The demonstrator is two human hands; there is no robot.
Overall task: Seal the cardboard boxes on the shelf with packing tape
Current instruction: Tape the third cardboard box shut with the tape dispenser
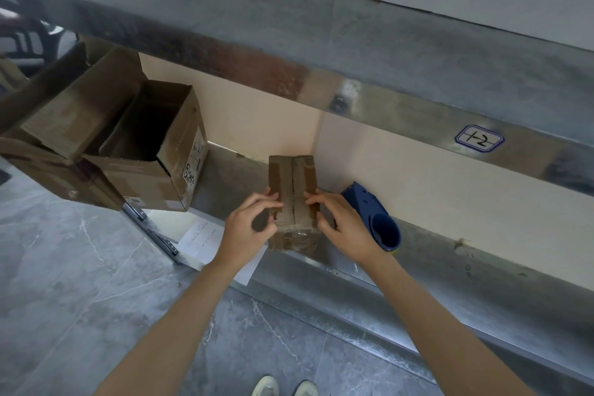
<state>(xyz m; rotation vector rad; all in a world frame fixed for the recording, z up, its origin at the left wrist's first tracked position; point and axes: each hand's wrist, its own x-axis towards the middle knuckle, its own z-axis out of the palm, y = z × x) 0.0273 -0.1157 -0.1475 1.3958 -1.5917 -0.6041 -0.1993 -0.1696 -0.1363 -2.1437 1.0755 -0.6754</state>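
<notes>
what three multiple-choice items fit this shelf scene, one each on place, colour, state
1. Where does the tape dispenser lie from the small box? A) left B) right C) on top
2. The dispenser's colour? A) blue B) red C) green
3. The large box at left is: A) taped shut B) crushed flat C) open on top

Key: 1 B, it lies beside the right hand; 2 A, its body is plainly blue; 3 C, its flaps stand up and its dark inside shows.
</notes>
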